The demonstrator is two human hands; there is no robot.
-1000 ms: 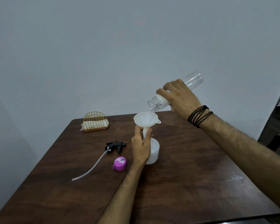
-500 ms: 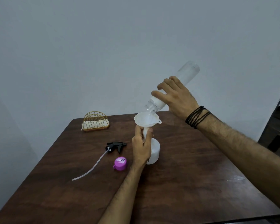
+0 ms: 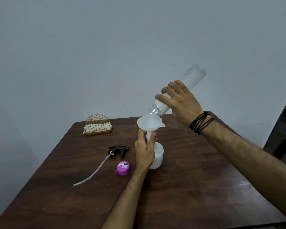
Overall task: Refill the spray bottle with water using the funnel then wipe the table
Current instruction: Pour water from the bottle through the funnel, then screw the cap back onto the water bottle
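Funnel [image 3: 149,124], white, seated upright in the neck of the white spray bottle [image 3: 158,157], which stands on the wooden table [image 3: 196,187]. All positions below are given from the spray bottle. Left hand [image 3: 144,153] grips the bottle's neck and the funnel stem, thumb and fingers curled round them. Right hand [image 3: 180,103], above and to the right, is wrapped round a clear plastic water bottle [image 3: 194,76]; this is tilted steeply, mouth down, with its opening at the funnel's rim and its base raised toward the wall. Whether water is flowing cannot be told. Dark cord bracelet [image 3: 201,122] on the right wrist. Black trigger sprayer head [image 3: 118,149] lies on the table just left of the spray bottle, detached, its pale dip tube trailing toward the near left edge. Purple cap [image 3: 122,168] lies left and slightly nearer the camera. Gold wire holder [image 3: 98,125] with a folded pale cloth [image 3: 97,128] stands at the far left, near the table's back edge.
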